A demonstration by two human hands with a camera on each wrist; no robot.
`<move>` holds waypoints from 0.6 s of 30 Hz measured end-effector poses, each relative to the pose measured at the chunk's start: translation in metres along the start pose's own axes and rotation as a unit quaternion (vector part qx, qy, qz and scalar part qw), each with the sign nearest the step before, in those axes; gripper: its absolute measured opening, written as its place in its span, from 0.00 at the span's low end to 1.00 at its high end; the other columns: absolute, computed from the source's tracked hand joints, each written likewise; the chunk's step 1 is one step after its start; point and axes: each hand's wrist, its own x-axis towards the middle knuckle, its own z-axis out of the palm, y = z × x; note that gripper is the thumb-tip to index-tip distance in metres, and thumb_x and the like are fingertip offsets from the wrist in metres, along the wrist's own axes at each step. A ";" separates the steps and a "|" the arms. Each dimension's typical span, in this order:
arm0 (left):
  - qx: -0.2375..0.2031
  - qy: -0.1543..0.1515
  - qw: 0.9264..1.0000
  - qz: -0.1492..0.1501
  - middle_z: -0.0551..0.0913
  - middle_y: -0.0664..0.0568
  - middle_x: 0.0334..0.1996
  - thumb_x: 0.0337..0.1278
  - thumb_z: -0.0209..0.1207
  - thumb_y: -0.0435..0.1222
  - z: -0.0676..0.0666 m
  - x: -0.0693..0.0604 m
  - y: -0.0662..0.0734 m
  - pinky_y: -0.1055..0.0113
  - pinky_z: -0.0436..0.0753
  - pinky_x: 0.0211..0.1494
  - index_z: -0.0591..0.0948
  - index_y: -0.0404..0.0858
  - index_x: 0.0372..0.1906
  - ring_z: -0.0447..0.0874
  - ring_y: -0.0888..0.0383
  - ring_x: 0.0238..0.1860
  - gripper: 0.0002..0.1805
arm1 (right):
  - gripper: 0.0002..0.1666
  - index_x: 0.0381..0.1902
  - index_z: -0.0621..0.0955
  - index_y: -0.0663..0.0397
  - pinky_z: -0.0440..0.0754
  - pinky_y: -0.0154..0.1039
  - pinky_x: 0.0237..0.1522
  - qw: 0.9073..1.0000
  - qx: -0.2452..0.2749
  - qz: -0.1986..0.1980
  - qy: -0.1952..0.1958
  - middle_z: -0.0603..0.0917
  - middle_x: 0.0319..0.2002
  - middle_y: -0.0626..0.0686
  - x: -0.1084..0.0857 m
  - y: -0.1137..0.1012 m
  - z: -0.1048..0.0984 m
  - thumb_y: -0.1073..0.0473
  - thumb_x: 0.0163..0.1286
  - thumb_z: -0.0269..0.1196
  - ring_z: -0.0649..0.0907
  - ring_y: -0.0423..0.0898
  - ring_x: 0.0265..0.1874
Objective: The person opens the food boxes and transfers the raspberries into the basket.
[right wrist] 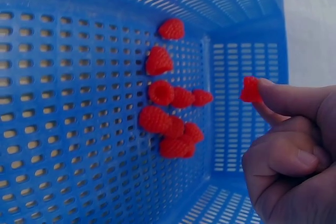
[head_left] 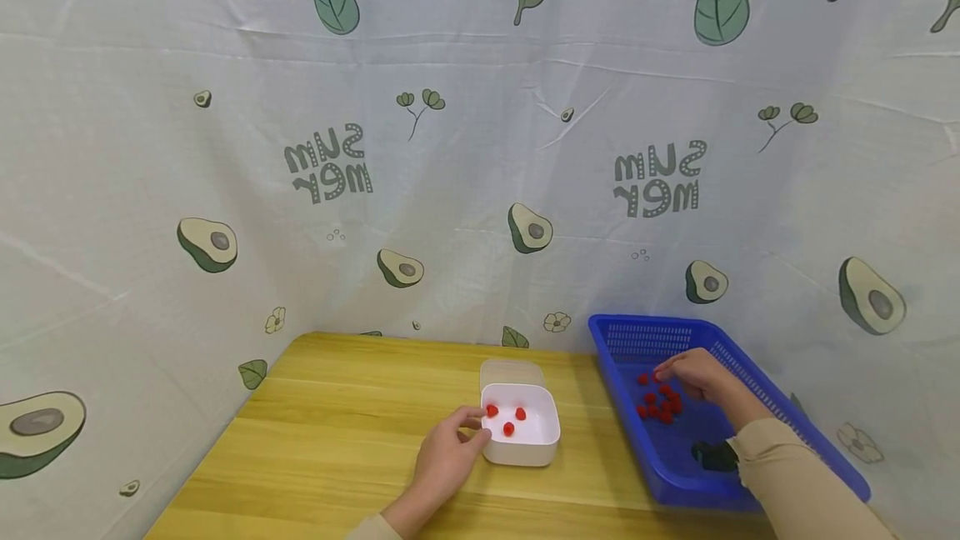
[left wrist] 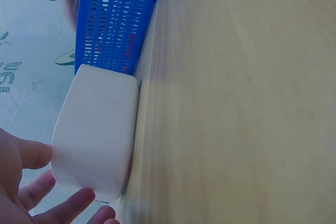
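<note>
A small white box (head_left: 522, 454) with its lid (head_left: 512, 372) folded back stands on the wooden table. Three red raspberries (head_left: 508, 429) lie inside it. My left hand (head_left: 448, 452) touches the box's left side, its fingers loosely bent and not wrapped round it; the white wall (left wrist: 97, 129) fills the space beside the fingertips in the left wrist view. Over the blue basket (head_left: 637, 448), my right hand (head_left: 701, 375) pinches one raspberry (right wrist: 251, 89) between thumb and index finger, above the basket floor. Several more raspberries (right wrist: 160, 93) lie loose on that floor.
The yellowish wooden table (head_left: 337, 432) extends left of the box. A pale curtain (head_left: 450, 190) printed with avocados and leaves hangs behind. Something dark (head_left: 714, 457) shows beside the right sleeve over the basket; I cannot tell what it is.
</note>
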 end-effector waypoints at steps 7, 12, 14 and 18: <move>0.005 0.007 1.000 0.001 0.87 0.59 0.42 0.62 0.66 0.43 -0.001 0.001 0.001 0.64 0.76 0.37 0.85 0.49 0.53 0.79 0.62 0.37 0.15 | 0.18 0.48 0.81 0.79 0.60 0.33 0.16 1.000 -0.005 0.000 -0.007 0.60 0.09 0.40 -0.003 0.002 -0.001 0.66 0.66 0.62 0.58 0.36 0.10; 0.006 0.007 1.000 0.005 0.87 0.58 0.42 0.62 0.66 0.43 -0.001 0.002 -0.001 0.64 0.76 0.37 0.85 0.49 0.52 0.79 0.61 0.37 0.15 | 0.21 0.52 0.78 0.81 0.61 0.33 0.16 1.000 0.000 -0.003 -0.018 0.62 0.11 0.40 -0.005 -0.002 -0.001 0.68 0.64 0.62 0.58 0.36 0.10; 0.004 0.003 1.000 0.004 0.87 0.58 0.42 0.62 0.66 0.43 -0.001 0.002 -0.001 0.63 0.76 0.37 0.85 0.49 0.53 0.79 0.61 0.37 0.15 | 0.22 0.53 0.78 0.80 0.61 0.33 0.15 1.000 -0.006 -0.003 -0.020 0.63 0.12 0.41 -0.006 -0.005 -0.001 0.66 0.65 0.62 0.58 0.36 0.09; 0.001 0.000 1.000 0.004 0.87 0.57 0.42 0.62 0.66 0.43 0.001 0.002 -0.002 0.62 0.77 0.37 0.85 0.48 0.53 0.79 0.60 0.37 0.15 | 0.22 0.53 0.80 0.77 0.62 0.34 0.15 1.000 -0.011 -0.015 -0.016 0.65 0.11 0.41 -0.008 -0.016 0.004 0.64 0.67 0.63 0.59 0.37 0.09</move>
